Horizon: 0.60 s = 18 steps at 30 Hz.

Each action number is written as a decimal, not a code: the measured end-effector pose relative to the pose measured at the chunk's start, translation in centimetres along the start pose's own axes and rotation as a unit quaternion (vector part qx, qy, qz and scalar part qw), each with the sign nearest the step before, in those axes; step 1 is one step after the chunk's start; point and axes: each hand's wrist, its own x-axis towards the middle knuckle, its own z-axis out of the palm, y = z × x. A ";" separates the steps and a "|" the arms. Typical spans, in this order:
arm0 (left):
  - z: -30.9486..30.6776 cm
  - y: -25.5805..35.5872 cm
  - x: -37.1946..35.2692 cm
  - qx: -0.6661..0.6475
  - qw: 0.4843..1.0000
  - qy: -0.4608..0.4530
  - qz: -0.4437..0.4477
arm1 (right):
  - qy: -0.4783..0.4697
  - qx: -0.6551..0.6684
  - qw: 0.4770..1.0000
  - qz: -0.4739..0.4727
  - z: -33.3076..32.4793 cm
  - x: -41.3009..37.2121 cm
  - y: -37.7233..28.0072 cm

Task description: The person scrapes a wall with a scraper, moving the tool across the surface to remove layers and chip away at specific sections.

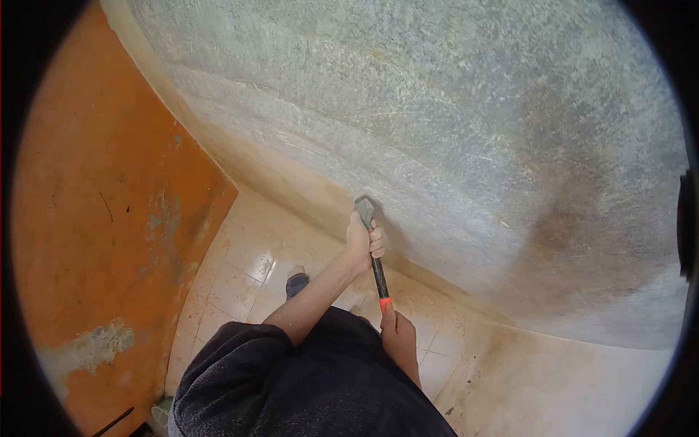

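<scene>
A hammer [378,271] with a dull grey metal head [365,210] and a black handle with an orange-red section slants up in front of the wall. Just below its head, my left hand [360,237] is wrapped round the upper handle, fingers curled. My right hand [399,333] grips the lower end by the orange-red part, and the butt of the handle is hidden in it. The head overlaps the foot of the rough grey wall [437,131] in this view.
An orange wall [95,182] with grey patches meets the grey wall at a corner on the left. Dusty pale tiles [237,284] cover the floor. My shoe [297,280] shows below my left forearm. Something dark [686,226] stands at the right edge.
</scene>
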 end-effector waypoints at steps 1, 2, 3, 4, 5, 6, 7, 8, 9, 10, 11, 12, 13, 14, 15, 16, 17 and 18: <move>0.3 -0.2 -0.3 0.001 1.000 -0.001 0.000 | 0.003 0.023 1.000 -0.003 -0.2 0.0 0.1; 0.9 -0.3 -0.5 -0.006 1.000 0.006 -0.001 | 0.006 0.024 1.000 -0.004 -0.7 0.1 0.2; 1.3 -0.3 -0.6 -0.013 1.000 0.012 -0.002 | -0.002 0.015 1.000 -0.005 -1.5 0.3 0.2; 1.5 0.0 -0.7 -0.010 1.000 0.008 -0.003 | -0.011 0.006 1.000 -0.007 -1.9 0.5 0.0; 1.6 0.4 -0.8 -0.023 0.999 0.022 0.005 | -0.006 0.008 1.000 -0.006 -1.6 0.8 -0.4; 1.6 0.7 -0.7 -0.036 0.999 0.036 0.013 | -0.008 -0.014 1.000 -0.018 -1.1 1.4 -1.3; 1.1 1.1 -0.3 -0.034 0.999 0.034 0.010 | -0.011 -0.036 0.999 -0.028 -0.8 1.8 -1.6; 0.0 1.5 0.4 -0.024 0.999 0.031 0.025 | -0.010 -0.035 0.999 -0.027 -0.8 1.7 -1.3; -0.5 2.0 0.8 -0.016 0.999 0.027 0.044 | -0.004 -0.025 0.999 -0.030 -0.7 1.7 -0.8; 0.4 1.9 0.2 -0.020 0.998 0.028 0.049 | 0.001 -0.017 0.999 -0.036 -0.8 1.8 -0.7; 1.7 0.7 -0.8 -0.033 0.999 0.020 0.020 | -0.002 -0.020 0.999 -0.036 -1.4 1.2 -0.7; 2.5 0.2 -1.5 -0.044 0.999 0.011 -0.010 | -0.008 -0.011 1.000 0.001 -2.3 0.1 -1.1; 2.5 0.4 -1.5 -0.048 0.999 0.010 -0.010 | -0.013 -0.003 0.999 0.036 -2.8 -0.3 -1.5; 2.4 0.7 -1.5 -0.040 0.999 0.011 -0.006 | -0.013 -0.008 0.999 0.035 -2.4 0.1 -1.8; 2.1 1.0 -1.6 -0.031 0.999 0.013 -0.002 | -0.013 -0.024 1.000 0.015 -1.5 0.8 -2.1; 0.9 1.9 -0.8 -0.036 0.999 0.014 0.009 | -0.013 -0.038 0.999 -0.002 -0.8 1.0 -2.1; 0.7 1.5 -0.6 -0.037 0.999 0.016 0.007 | -0.014 -0.038 0.999 0.000 -0.9 0.7 -2.1; 0.7 1.3 -0.4 -0.042 0.999 0.001 -0.005 | -0.003 -0.031 0.999 -0.009 -1.1 0.4 -2.2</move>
